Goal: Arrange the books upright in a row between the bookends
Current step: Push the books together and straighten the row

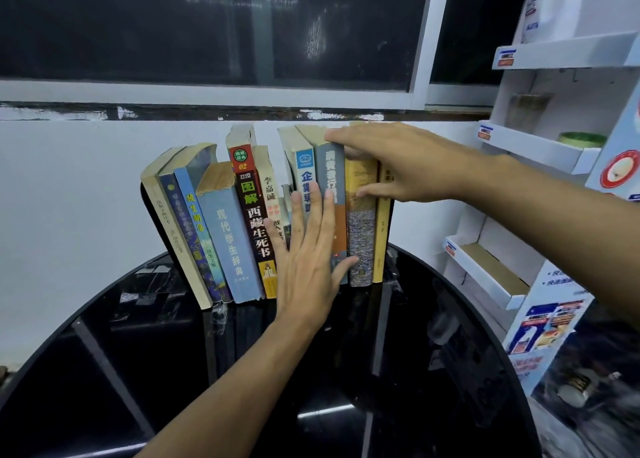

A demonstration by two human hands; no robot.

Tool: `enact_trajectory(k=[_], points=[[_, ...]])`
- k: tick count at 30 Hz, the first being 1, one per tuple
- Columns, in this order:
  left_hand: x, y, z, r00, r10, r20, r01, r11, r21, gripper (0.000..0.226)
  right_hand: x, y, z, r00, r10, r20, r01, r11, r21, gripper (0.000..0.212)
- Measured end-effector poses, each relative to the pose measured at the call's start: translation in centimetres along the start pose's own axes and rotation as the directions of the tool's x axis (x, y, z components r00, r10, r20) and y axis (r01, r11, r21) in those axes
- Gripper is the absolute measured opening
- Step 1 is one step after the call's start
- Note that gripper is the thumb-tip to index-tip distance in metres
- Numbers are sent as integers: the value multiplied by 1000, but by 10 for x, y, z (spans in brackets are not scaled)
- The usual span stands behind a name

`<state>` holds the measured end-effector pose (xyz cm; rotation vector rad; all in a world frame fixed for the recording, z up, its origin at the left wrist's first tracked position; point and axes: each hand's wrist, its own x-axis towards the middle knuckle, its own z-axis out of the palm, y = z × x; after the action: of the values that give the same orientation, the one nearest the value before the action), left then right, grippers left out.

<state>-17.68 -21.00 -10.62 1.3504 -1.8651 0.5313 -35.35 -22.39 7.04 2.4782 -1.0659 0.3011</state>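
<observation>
Several books stand in a row at the back of a round black table (173,371). The left ones, such as the pale blue dictionary (230,246) and the black-and-red book (252,212), lean to the left against a black bookend (152,215). My left hand (308,250) lies flat, fingers spread, against the spines in the middle. My right hand (398,163) grips the tops of the grey-and-orange book (334,167) and the yellow patterned book (362,236). The right bookend is mostly hidden behind a thin yellow book (381,236).
A white wall and a dark window are right behind the books. A white cardboard display rack (540,153) with shelves stands close on the right of the table. The table's glossy front half (311,405) lies between me and the books.
</observation>
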Motion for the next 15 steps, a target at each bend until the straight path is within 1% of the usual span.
enact_trajectory(k=[6, 15], points=[[4, 2, 10, 1000, -18, -14, 19, 997, 72, 114, 1, 2, 8, 999, 34, -34, -31, 996, 89, 84], [4, 2, 14, 999, -11, -50, 17, 993, 114, 113, 0, 2, 17, 993, 54, -101, -44, 994, 96, 81]])
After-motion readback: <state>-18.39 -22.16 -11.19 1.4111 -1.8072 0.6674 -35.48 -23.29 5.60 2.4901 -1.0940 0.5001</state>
